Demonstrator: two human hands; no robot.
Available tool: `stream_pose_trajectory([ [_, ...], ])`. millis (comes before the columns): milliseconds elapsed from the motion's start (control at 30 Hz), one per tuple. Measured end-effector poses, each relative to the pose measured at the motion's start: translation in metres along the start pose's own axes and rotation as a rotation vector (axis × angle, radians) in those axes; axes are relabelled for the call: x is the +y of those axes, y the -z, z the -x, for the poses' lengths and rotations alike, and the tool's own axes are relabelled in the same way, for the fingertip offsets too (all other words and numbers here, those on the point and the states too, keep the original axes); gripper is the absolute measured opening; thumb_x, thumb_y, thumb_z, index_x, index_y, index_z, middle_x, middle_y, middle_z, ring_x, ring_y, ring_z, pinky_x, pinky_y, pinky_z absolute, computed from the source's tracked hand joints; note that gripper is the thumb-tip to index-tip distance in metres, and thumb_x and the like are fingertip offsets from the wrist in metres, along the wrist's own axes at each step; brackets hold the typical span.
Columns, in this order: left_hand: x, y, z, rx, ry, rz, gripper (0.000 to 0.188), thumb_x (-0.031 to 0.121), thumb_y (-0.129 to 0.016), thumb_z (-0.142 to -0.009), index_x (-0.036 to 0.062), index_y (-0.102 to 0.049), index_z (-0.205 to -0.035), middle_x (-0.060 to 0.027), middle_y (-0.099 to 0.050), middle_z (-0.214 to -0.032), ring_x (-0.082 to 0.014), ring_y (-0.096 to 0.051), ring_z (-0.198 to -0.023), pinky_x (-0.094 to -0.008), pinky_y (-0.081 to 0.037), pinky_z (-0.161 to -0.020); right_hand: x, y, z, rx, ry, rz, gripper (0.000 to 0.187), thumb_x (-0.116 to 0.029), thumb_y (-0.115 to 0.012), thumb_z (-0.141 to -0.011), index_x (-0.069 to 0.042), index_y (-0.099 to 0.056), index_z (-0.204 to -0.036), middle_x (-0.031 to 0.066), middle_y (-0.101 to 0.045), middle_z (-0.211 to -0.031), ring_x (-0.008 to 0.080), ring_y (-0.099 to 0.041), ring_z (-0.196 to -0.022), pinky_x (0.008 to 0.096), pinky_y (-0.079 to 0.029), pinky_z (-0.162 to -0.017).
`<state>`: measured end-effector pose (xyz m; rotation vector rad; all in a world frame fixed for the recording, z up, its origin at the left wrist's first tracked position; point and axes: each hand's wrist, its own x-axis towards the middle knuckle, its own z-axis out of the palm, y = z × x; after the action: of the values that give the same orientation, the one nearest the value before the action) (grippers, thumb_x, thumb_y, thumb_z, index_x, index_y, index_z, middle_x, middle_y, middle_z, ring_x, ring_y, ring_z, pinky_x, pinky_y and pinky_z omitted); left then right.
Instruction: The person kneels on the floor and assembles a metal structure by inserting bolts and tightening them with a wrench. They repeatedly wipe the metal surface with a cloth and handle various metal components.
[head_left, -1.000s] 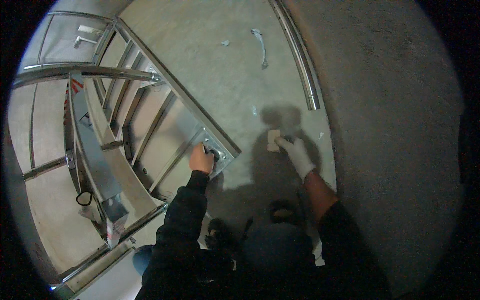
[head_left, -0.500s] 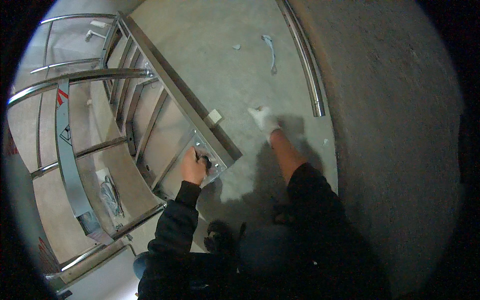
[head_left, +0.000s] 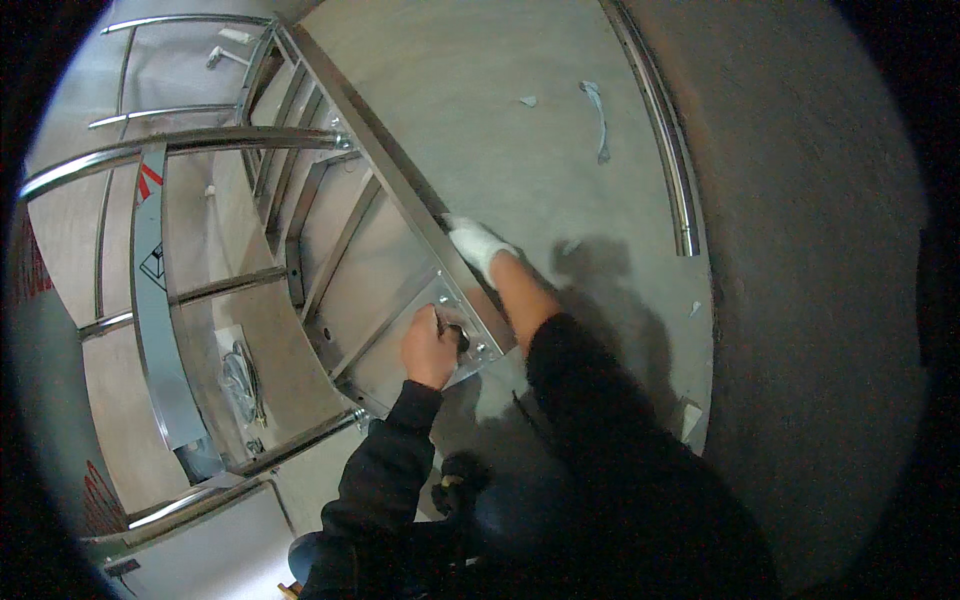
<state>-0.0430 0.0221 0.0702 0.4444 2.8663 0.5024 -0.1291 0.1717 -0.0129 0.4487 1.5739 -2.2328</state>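
Observation:
A large metal frame (head_left: 392, 202) with cross ribs lies tilted across the left half. At its near corner, a bolted corner plate (head_left: 478, 340) carries several shiny bolts. My bare left hand (head_left: 428, 350) is closed round a small dark object (head_left: 458, 338) over this plate; its kind is too hidden to tell. My right hand (head_left: 478, 246), in a white glove, is at the outer side of the frame's long edge, fingers curled against it and partly hidden.
Curved metal tubes (head_left: 240, 140) and a grey strip (head_left: 152, 270) cross the left. A bagged cable bundle (head_left: 238, 380) lies among them. On the floor are a long shiny tube (head_left: 668, 140), a pale strip (head_left: 597, 120) and a whitish piece (head_left: 690, 418).
My right hand has moved left from over the floor to the frame's edge. The white block beside that edge no longer shows there. The view has shifted; my left hand stays at the plate.

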Motion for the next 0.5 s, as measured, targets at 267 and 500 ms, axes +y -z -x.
stream_pose_trajectory([
  [267, -0.011, -0.011, -0.006, 0.004, 0.092, -0.174, 0.027, 0.015, -0.063, -0.069, 0.0069, -0.056, -0.094, -0.0155, -0.060, -0.091, -0.0370, -0.059, -0.080, -0.0447, -0.047, -0.065, 0.032, 0.073, 0.057, 0.324, 0.003, -0.140, 0.025, -0.021, -0.058, -0.075, -0.007, -0.061, -0.095, 0.0047, -0.059, -0.070, 0.0138, -0.052, -0.055, 0.0308, -0.042, -0.046],
  [500, -0.002, -0.020, -0.013, 0.015, 0.140, -0.183, 0.031, 0.018, -0.061, -0.071, 0.0083, -0.056, -0.100, -0.0145, -0.060, -0.096, -0.0363, -0.060, -0.082, -0.0465, -0.048, -0.068, 0.004, 0.065, 0.117, 0.442, 0.130, -0.236, 0.028, -0.019, -0.055, -0.082, -0.001, -0.058, -0.104, 0.0047, -0.063, -0.075, 0.0097, -0.052, -0.056, 0.0252, -0.040, -0.048],
])
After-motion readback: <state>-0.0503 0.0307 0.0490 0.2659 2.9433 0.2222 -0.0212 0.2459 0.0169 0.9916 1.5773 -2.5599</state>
